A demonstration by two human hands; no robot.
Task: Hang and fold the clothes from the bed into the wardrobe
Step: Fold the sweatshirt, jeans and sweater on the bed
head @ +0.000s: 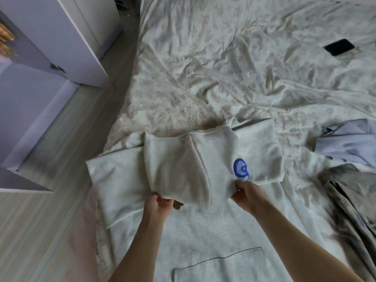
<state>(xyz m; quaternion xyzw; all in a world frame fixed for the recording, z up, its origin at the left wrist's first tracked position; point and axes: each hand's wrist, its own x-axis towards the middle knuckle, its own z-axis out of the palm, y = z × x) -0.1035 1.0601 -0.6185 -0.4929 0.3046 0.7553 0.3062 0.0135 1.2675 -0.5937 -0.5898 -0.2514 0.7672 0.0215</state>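
Observation:
A pale grey hoodie [205,239] with a front pocket lies flat on the bed [223,68], its upper part with the hood [179,165] folded over. A blue round logo [241,168] shows near the right side of the fold. My left hand [159,204] grips the lower left edge of the folded hood. My right hand [245,192] pinches the fabric just under the logo. One sleeve [114,186] sticks out to the left over the bed's edge.
The white wardrobe [67,47] stands at the upper left with its door open, beside a strip of wooden floor [50,220]. A black phone [338,47] lies on the floral sheet. A light blue garment [352,143] and an olive-grey garment [354,200] lie at the right.

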